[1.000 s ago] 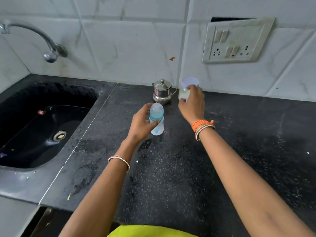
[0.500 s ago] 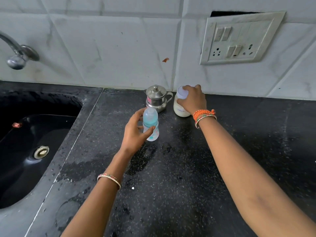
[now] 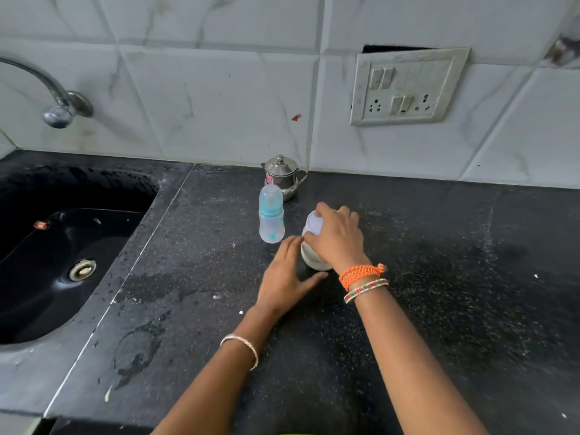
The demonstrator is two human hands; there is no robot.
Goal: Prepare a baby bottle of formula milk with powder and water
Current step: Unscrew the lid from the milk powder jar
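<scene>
A small clear baby bottle with a teal collar and cap stands upright on the black countertop, free of both hands. Just to its right stands a white powder jar with a white lid. My right hand grips the jar's lid from above, fingers curled round it. My left hand lies beside the jar's lower left side, fingers fairly straight and thumb stretched under it, touching or nearly touching it.
A small steel lidded pot stands behind the bottle by the tiled wall. A black sink with a tap fills the left. A switch and socket plate hangs on the wall. The counter is wet in patches.
My left hand let go of the baby bottle and moved right to the jar. My right hand pulled the jar from the back wall toward me, beside the bottle.
</scene>
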